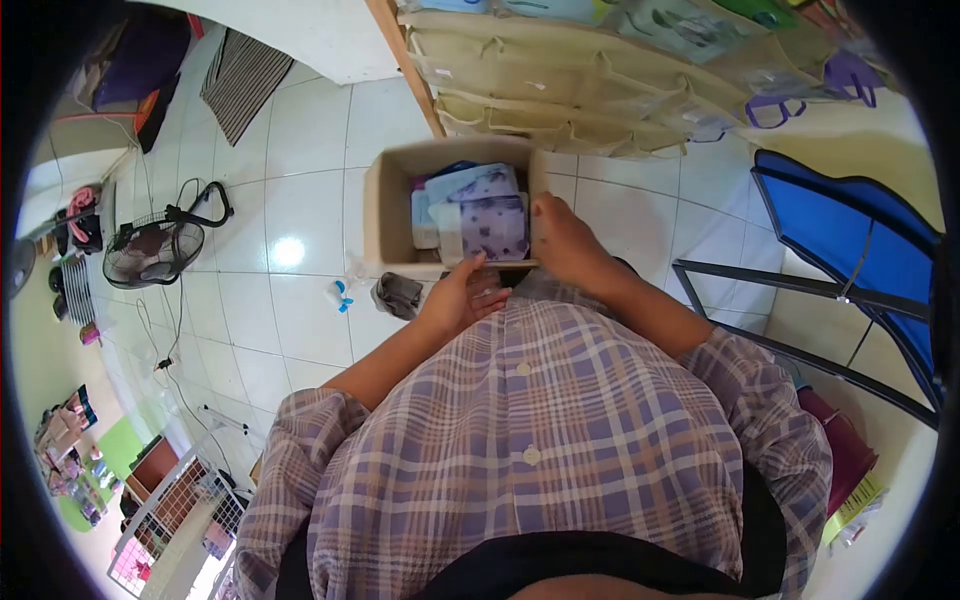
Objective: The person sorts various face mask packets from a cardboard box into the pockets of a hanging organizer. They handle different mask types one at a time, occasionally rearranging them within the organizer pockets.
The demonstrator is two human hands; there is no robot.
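A black fan [153, 250] stands on the white tiled floor [310, 215] at the left, with a striped mat [245, 82] on the far side. Further right, a white bottle with a blue top [338, 295] and a dark grey bundle [398, 295] lie near the box's near left corner. The tan box [375, 210] sits in front of the person, holding purple and pale blue packets [495, 225]. The left hand [466, 300] is partly open, its fingertips at the box's near edge; the right hand [562, 235], slightly blurred, is curled against the right wall. Beyond the box hangs a beige pocket organiser [540, 75]; to the right stands a blue panel [850, 225] with a black frame [800, 285].
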